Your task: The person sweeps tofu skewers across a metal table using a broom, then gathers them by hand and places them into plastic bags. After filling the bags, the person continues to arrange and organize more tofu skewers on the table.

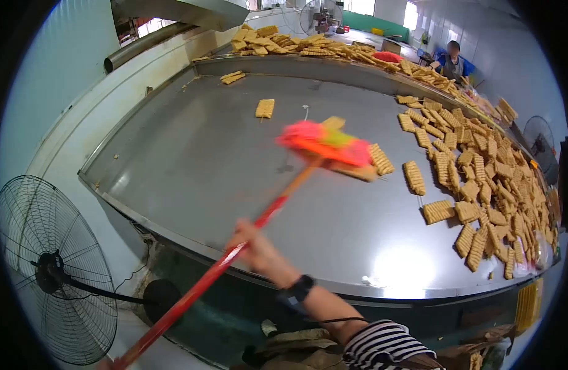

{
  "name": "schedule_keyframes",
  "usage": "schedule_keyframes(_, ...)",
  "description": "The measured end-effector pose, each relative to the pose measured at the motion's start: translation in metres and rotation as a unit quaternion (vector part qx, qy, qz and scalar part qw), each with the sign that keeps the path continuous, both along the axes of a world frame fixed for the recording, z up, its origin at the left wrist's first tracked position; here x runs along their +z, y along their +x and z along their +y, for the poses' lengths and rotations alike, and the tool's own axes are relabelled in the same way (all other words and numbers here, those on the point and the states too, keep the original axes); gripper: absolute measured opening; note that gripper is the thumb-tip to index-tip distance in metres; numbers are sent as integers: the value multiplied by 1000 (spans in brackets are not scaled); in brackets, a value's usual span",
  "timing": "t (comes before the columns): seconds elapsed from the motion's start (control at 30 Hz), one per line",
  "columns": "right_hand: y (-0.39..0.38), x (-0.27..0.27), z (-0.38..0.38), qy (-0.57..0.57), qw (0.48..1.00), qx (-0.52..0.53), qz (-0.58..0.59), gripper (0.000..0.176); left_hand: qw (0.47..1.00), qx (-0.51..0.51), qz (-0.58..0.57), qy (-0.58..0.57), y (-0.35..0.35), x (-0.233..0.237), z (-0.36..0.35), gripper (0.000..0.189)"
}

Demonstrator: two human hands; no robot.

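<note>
one right hand [252, 244] wrapped round red broom handle [202, 282], left hand [105, 364] barely visible, grip unclear

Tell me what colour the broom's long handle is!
The handle is mostly red, best seen in the head view.

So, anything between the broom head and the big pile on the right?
Yes: one ribbed tan cake beside the right end of the broom head, and another loose cake just short of the pile.
</note>
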State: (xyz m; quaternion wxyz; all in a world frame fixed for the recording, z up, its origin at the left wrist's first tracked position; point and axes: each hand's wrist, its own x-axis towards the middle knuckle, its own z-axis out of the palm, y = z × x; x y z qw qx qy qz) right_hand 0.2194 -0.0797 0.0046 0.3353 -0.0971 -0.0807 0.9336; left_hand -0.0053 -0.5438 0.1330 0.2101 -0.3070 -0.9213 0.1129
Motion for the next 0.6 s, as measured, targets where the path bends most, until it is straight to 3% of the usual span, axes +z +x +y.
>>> schedule_keyframes(0.03,47,-3,19,20,994,-87,-56,20,988,-154,-2,4,-11,-22,36,22)
schedule_keyframes(0.07,96,-15,40,23,985,-159,-59,11,966,-249,8,65,-4,-42,94,35)
schedule_keyframes(0.1,148,-28,62,88,964,-230,-100,15,919,-357,42,160,22,-59,156,40)
schedule_keyframes(0.13,204,-47,86,106,948,-283,-100,20,869,-438,-104,205,52,-61,200,27)
schedule_keyframes(0.2,300,-52,126,-88,934,-342,-61,29,852,-477,-162,142,117,-65,266,26)
schedule_keyframes(0.23,338,-50,130,-57,928,-366,-29,31,849,-491,-132,148,149,-67,285,25)
schedule_keyframes(0.33,367,-23,133,8,925,-380,23,36,851,-480,-94,190,163,-67,299,26)
schedule_keyframes(0.37,355,-18,131,25,932,-354,76,35,856,-465,-100,202,161,-71,291,27)
schedule_keyframes(0.4,336,-17,133,36,935,-347,56,37,859,-462,-98,196,154,-75,279,27)
schedule_keyframes(0.47,274,-17,139,84,947,-306,48,38,881,-406,-121,211,127,-88,251,25)
schedule_keyframes(0.53,189,14,135,24,961,-275,-35,17,929,-298,-145,162,102,-104,200,19)
schedule_keyframes(0.57,147,6,144,76,964,-240,-85,13,949,-244,-137,149,107,-92,180,21)
schedule_keyframes(0.6,99,27,129,22,959,-230,-162,19,964,-188,-127,136,111,-85,164,27)
